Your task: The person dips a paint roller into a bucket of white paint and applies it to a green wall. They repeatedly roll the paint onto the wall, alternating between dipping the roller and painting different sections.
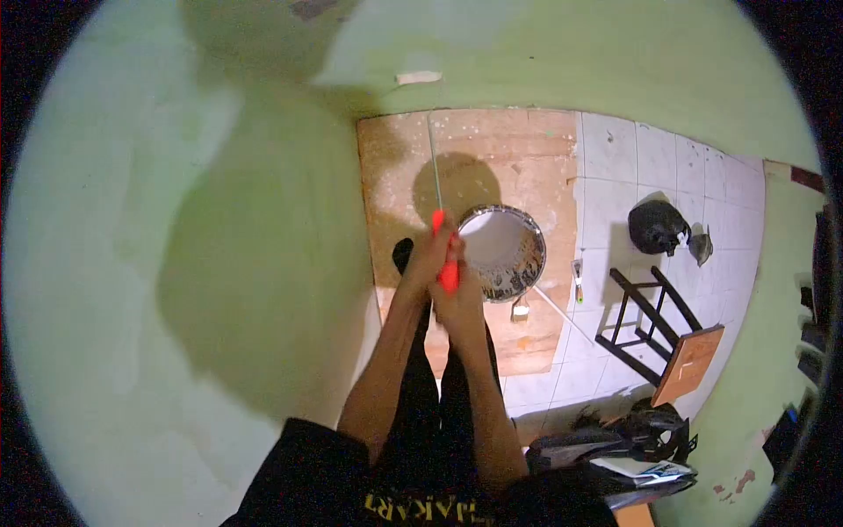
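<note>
Both hands are closed around the red handle of a paint roller [447, 274]. My left hand [429, 256] grips higher, and my right hand [457, 303] holds the lower part. The roller's thin rod runs away from me to its pale sleeve [419, 77], which is at the green wall [562, 66]. Just right of my hands stands a paint bucket [525, 279] with whitish paint in it and smears on its inner side. My fingers are partly blurred.
A paint-spotted board [536, 176] covers part of the white tile floor [606, 158]. A paintbrush [521, 309] and a scraper [578, 281] lie near the bucket. Farther right are a black bundle [657, 227] and a tipped stool [689, 364]. Another wall [105, 263] rises on the left.
</note>
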A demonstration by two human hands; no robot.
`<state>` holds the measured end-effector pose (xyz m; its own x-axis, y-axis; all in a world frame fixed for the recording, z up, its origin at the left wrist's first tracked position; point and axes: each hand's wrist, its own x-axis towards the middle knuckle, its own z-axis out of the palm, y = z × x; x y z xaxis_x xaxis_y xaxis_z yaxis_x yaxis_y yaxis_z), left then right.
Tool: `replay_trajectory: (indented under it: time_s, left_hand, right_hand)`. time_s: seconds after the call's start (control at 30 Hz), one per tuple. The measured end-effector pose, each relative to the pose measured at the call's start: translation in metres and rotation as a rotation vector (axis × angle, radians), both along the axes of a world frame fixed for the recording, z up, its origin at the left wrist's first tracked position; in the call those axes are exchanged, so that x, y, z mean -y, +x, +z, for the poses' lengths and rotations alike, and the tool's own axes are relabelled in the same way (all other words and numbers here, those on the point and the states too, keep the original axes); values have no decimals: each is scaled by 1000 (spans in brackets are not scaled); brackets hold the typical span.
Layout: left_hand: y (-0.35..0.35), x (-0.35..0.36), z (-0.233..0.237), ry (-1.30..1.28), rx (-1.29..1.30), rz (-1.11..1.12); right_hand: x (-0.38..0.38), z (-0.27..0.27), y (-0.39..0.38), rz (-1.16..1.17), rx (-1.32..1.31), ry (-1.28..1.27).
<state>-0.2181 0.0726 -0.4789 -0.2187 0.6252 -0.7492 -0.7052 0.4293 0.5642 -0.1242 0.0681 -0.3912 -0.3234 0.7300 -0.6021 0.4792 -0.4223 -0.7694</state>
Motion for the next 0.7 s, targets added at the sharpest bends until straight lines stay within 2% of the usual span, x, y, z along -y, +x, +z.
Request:
replay_trajectory:
  time_s: [0.03, 0.07, 0.1, 0.17, 0.23, 0.27, 0.3, 0.37, 0.4, 0.43, 0.5, 0.53, 0.6, 0.63, 0.7]
  left_hand:
    - [-3, -1, -18, 29, -7, 0]
    - [-2, -3, 2, 35, -14, 2]
    - [-2, -10, 47, 16, -4, 25]
    - [8, 8, 102, -52, 20, 28]
    - [14, 21, 127, -3, 161, 38]
    - [9, 21, 116, -29, 130, 23]
    - [5, 18, 97, -29, 128, 27]
    - [-12, -1, 56, -39, 29, -13]
    - [-14, -14, 57, 12, 112, 52]
    - [-9, -8, 65, 18, 109, 47]
    - [8, 8, 126, -72, -46, -18]
    - [12, 22, 129, -74, -49, -31]
    - [16, 44, 133, -4, 150, -42]
    - [13, 44, 118, -4, 142, -50]
    - [2, 33, 75, -32, 99, -60]
  right_hand:
    - [-12, -9, -6, 68, 25, -33]
    - [-21, -16, -10, 143, 44, -52]
    - [-22, -3, -8, 140, 33, -40]
    - [6, 55, 8, 119, 35, 290]
    - [16, 79, 6, 93, 29, 165]
    - [16, 84, 5, 72, 26, 56]
    - [15, 68, 2, 76, 24, 56]
    - [0, 12, -14, 66, -15, 224]
    - [-9, 12, -17, 79, -26, 127]
    - [-6, 23, -13, 74, -28, 133]
    - [11, 79, 1, 105, 37, 228]
    - [21, 104, 4, 61, 35, 160]
    - [40, 82, 11, 67, 42, 89]
    - [49, 70, 13, 69, 51, 22]
    - [36, 44, -2, 35, 34, 53]
